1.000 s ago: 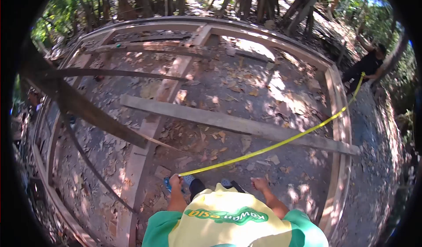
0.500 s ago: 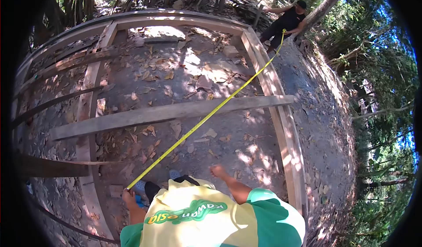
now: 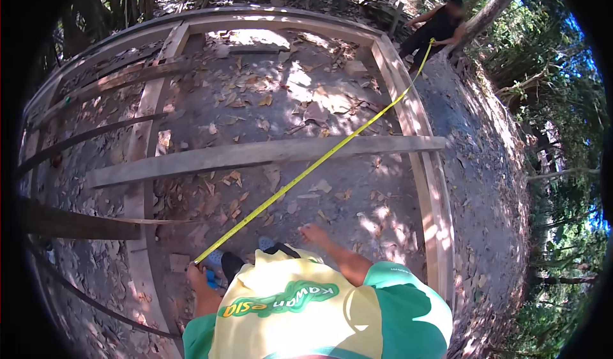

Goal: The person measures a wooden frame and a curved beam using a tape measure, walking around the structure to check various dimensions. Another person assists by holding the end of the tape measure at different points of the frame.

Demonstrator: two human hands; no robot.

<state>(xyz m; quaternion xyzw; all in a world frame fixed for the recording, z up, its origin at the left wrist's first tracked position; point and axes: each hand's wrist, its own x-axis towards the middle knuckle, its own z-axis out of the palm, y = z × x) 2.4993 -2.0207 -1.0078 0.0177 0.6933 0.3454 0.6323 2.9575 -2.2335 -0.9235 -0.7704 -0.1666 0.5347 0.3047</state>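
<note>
A yellow measuring tape point(image 3: 300, 179) stretches diagonally across the wooden frame. Its near end is pinched in my left hand point(image 3: 198, 275), low at the left beside my foot. The far end is held by another person point(image 3: 435, 30), who stands beyond the frame's right corner. My right hand point(image 3: 313, 233) hangs in front of my body with its fingers curled and nothing visible in them. Under the tape, a loose plank point(image 3: 255, 157) lies across the frame and pokes out over its right beam point(image 3: 416, 126). Something blue shows next to my left wrist, partly hidden.
Long beams form the frame point(image 3: 281, 22) on leaf-strewn ground. At the left are a cross beam point(image 3: 142, 155), thinner boards point(image 3: 89, 141) and a dark, wide board point(image 3: 80, 222). A tree trunk point(image 3: 495, 11) leans behind the other person. My clogs point(image 3: 265, 244) stand inside the frame.
The whole scene has shifted slightly right in view as my head turned. My left hand still pinches the tape, which stays stretched to the other person.
</note>
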